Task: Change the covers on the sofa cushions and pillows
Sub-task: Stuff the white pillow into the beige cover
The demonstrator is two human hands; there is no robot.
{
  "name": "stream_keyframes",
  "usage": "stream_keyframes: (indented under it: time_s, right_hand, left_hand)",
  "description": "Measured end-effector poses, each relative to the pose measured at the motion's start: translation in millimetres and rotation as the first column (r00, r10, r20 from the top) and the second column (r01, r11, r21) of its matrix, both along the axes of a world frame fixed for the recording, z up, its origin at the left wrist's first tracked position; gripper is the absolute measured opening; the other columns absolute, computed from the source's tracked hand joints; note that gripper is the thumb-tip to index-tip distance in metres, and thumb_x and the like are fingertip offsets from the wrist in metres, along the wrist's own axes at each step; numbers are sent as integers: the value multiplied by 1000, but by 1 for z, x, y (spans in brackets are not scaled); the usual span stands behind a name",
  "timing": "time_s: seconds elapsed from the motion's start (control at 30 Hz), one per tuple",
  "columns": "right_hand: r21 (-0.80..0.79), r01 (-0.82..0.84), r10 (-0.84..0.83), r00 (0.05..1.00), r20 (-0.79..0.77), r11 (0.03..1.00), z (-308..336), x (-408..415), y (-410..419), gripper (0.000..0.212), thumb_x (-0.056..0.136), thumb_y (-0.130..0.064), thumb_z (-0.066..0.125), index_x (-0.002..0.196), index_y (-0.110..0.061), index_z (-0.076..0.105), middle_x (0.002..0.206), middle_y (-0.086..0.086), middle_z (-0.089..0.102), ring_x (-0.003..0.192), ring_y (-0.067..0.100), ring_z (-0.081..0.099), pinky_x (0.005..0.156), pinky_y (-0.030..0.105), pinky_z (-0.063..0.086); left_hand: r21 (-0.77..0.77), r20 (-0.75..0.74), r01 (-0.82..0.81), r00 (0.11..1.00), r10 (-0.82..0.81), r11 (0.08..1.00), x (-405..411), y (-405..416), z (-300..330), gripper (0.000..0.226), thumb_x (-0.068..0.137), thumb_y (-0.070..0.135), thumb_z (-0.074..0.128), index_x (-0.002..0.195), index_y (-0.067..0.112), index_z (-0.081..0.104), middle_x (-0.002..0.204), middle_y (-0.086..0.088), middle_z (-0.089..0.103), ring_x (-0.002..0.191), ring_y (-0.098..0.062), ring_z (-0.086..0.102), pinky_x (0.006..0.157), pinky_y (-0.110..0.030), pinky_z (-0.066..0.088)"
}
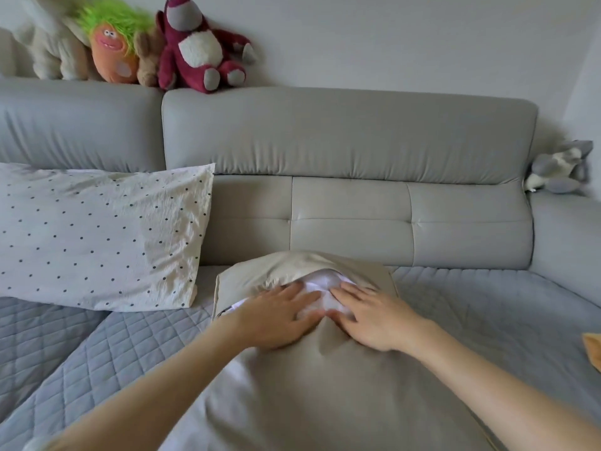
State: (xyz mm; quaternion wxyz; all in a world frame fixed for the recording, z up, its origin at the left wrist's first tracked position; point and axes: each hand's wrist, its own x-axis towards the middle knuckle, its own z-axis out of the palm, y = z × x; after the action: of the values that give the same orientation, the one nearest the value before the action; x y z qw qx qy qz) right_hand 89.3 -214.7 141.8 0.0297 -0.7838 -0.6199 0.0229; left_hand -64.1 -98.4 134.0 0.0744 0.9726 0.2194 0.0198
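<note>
Where the beige cover [325, 385] gapes, both hands press the white insert [322, 283].

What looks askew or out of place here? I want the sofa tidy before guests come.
The white insert bulges out of the open beige cover, where the left hand and right hand press it. An orange cloth pokes in at the right edge. A grey plush slumps on the armrest.
</note>
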Motion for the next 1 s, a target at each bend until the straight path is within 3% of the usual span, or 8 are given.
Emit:
stream_keyframes:
  time_s: [0.13, 0.27, 0.47, 0.6, 0.67, 0.83, 0.93, 1.0]
  right_hand:
    - [-53, 41, -31, 984, 176, 998, -42, 10, 19, 112, 56, -76, -24, 149, -26, 12, 158, 2, 8, 145, 16, 6, 114, 38, 9]
    - [-117, 26, -9, 990, 141, 993, -52, 25, 43, 67, 87, -55, 3, 132, -26, 42, 138, 1, 48, 125, 24, 46, 96, 46, 28]
    - [-160, 114, -142, 974, -175, 980, -28, 19, 54, 45, 95, -37, 29, 122, -14, 56, 137, 17, 47, 124, 30, 46, 96, 35, 37]
    - [126, 159, -142, 981, -131, 979, -32, 7, 37, 42, 91, -40, 30, 112, -21, 61, 123, 12, 60, 113, 31, 54, 90, 34, 40]
    - [438, 98, -89, 995, -40, 894, -42, 0, 27, 44, 84, -40, 30, 92, -18, 68, 98, 9, 69, 93, 30, 63, 79, 33, 47]
    - [744, 7, -42, 999, 28, 669, -44, 4, 29, 31, 83, -26, 41, 87, -11, 67, 88, 5, 65, 78, 26, 61, 68, 32, 51]
    - [650, 0, -33, 999, 40, 760, -43, 8, 44, 54, 80, -37, 31, 114, -9, 62, 117, 9, 62, 101, 28, 62, 84, 35, 50]
    - [468, 18, -23, 1000, 6, 884, -45, 13, 54, 75, 74, -48, 14, 132, -15, 47, 142, 7, 43, 129, 22, 44, 102, 35, 36]
  left_hand:
    - [356, -53, -72, 994, 97, 932, 23, 0, -40, 94, 65, 66, -16, 141, 32, 28, 148, -1, 33, 133, -23, 33, 109, -38, 20]
    - [137, -106, -112, 986, 127, 984, 36, 11, -31, 81, 80, 71, -4, 133, 35, 45, 133, 0, 54, 123, -23, 48, 101, -35, 30]
    - [34, -230, -232, 945, 233, 972, 36, 20, -15, 72, 90, 67, 9, 139, 24, 41, 143, -9, 43, 131, -32, 39, 105, -41, 30]
    - [335, 138, -71, 990, 25, 939, 19, 0, -22, 47, 85, 38, 23, 83, 15, 64, 73, -7, 67, 64, -29, 64, 53, -31, 43]
    - [423, 367, -136, 930, -32, 896, 11, -5, -30, 25, 80, 24, 42, 63, 16, 59, 57, -3, 60, 56, -28, 59, 51, -30, 44]
    - [541, 460, -137, 874, -155, 830, 16, 3, -11, 25, 78, 19, 46, 82, 13, 71, 100, -5, 69, 104, -31, 58, 85, -40, 41]
    - [387, 276, -200, 957, 93, 900, 24, 8, -8, 46, 77, 39, 35, 102, 24, 70, 127, 5, 60, 124, -31, 49, 104, -55, 28]
    - [287, 166, -242, 966, 200, 927, 32, 15, -21, 57, 79, 49, 20, 123, 37, 55, 151, 18, 27, 140, -22, 25, 110, -60, 13]
